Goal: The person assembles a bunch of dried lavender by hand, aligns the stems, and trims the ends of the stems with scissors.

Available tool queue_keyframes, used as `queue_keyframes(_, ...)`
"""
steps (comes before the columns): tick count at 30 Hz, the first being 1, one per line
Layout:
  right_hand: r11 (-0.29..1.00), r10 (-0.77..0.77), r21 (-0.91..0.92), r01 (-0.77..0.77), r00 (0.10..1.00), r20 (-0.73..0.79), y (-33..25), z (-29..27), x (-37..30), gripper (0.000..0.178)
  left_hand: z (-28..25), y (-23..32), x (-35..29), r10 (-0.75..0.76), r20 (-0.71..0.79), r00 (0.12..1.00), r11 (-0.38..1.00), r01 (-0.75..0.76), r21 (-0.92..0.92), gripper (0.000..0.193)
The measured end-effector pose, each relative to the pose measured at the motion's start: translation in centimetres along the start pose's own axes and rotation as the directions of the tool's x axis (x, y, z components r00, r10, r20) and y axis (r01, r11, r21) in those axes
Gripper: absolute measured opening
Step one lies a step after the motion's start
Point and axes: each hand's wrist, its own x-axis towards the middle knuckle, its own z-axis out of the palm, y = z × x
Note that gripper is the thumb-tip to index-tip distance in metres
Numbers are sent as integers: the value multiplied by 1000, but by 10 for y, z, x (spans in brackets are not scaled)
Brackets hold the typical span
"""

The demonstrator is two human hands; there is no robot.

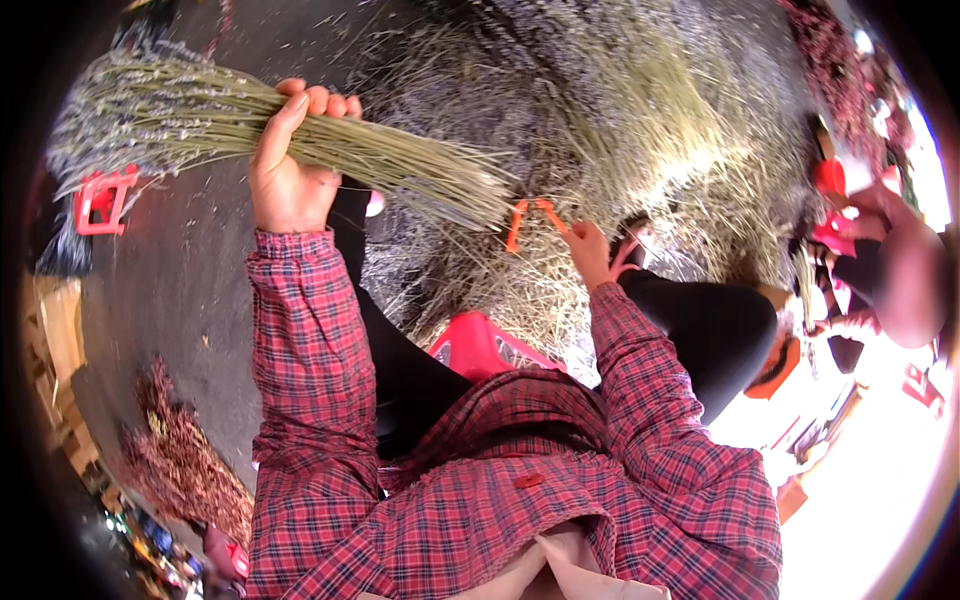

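My left hand (292, 185) is closed round a bundle of dried lavender (390, 160). Its purple flower heads fan out to the left, and the cut stem ends point right, toward my other hand. My right hand (588, 248) pinches one end of a thin, bent orange thing (547, 210), just beside the stem tips. This orange piece looks like a strip or band with two arms; its exact kind cannot be made out. Beneath and beyond both hands lies a large heap of lavender (640, 90) with loose stems.
A pink plastic stool (472, 345) stands between my legs. At the left are a red stool (105, 200), dark red dried stalks (185, 450) and cardboard boxes (62, 325). Another person (860, 270) sits at the right, near more dark red dried flowers (835, 70).
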Motion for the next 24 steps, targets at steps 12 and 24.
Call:
queue_keyframes(12,969,34,-246,34,963,266,50,64,38,35,-8,14,16,40,21,999,999,-40,-10,11)
queue_keyframes(24,961,22,-268,68,948,317,-65,-26,-32,39,-6,11,-6,150,-156,976,971,-115,212,8)
